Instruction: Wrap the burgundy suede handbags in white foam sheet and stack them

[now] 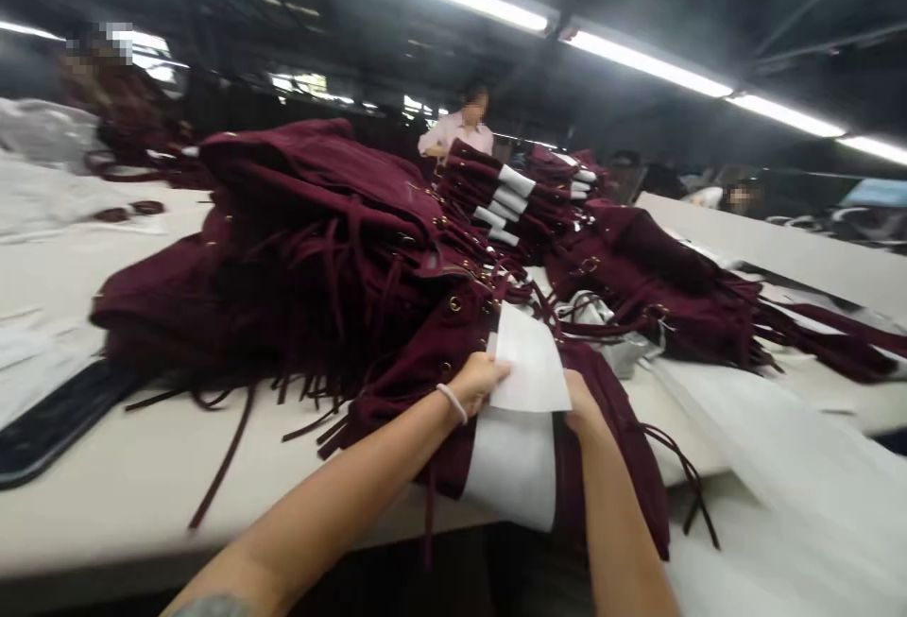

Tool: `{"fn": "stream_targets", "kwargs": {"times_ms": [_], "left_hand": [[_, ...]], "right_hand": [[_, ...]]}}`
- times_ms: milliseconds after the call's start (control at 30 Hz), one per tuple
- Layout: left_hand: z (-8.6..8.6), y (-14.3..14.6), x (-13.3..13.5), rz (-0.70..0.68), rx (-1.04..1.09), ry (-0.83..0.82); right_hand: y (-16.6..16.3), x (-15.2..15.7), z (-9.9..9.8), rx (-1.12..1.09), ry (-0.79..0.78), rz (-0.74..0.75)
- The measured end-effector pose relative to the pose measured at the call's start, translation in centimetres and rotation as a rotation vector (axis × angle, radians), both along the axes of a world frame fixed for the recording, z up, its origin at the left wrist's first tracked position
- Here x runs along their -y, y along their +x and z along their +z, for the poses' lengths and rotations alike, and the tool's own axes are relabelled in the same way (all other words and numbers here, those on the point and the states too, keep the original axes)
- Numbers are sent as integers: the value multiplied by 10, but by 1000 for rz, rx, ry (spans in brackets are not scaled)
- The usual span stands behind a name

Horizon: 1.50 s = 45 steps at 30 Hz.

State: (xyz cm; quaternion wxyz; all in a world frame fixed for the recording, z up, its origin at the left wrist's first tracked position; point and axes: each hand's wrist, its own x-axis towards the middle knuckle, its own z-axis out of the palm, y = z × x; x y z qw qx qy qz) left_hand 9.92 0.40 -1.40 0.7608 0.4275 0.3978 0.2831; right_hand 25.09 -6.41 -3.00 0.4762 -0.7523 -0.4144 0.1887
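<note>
A white sheet of paper (531, 367) is held up between my two hands, above a maroon suede bag (624, 447) that lies at the table's front edge. My left hand (480, 379), with a pale band at the wrist, pinches the sheet's left edge. At its lower right corner, my right hand (579, 402) is closed on the sheet, its fingertips partly hidden behind it. Below the sheet, a wide white strip (514, 466) lies across the bag. Brass eyelets and dangling cords show on the maroon material.
Maroon fringed bags (298, 220) are heaped on the left of the table (283, 504). Behind stands a stack of bags with white wraps (506, 197); more bags (658, 286) lie right. A black tray-like object (63, 419) sits left. A person (457, 133) stands behind the stack.
</note>
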Motion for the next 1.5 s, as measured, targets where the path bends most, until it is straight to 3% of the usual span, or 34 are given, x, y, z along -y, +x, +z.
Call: {"fn": "stream_targets", "kwargs": {"times_ms": [133, 233, 433, 700, 1000, 1133, 1267, 1367, 1500], "left_hand": [[-30, -12, 0, 12, -28, 34], [-37, -19, 3, 61, 0, 36], [-33, -18, 8, 103, 154, -49], [-14, -2, 13, -20, 275, -218], [-43, 4, 11, 132, 179, -223], [-47, 2, 17, 183, 187, -161], [-47, -1, 20, 197, 199, -116], [-46, -2, 20, 182, 196, -88], [-48, -2, 20, 160, 155, -29]], "right_hand": [[10, -18, -14, -236, -144, 7], [6, -21, -17, -330, -96, -11], [1, -4, -22, -352, 70, -136], [0, -11, -17, -374, 13, -107], [5, -11, -6, -378, -94, -42], [4, 1, 1, -252, -26, -147], [-8, 13, 4, 284, 155, -256], [-20, 10, -3, 603, 210, -38], [-28, -3, -20, 742, -11, 329]]}}
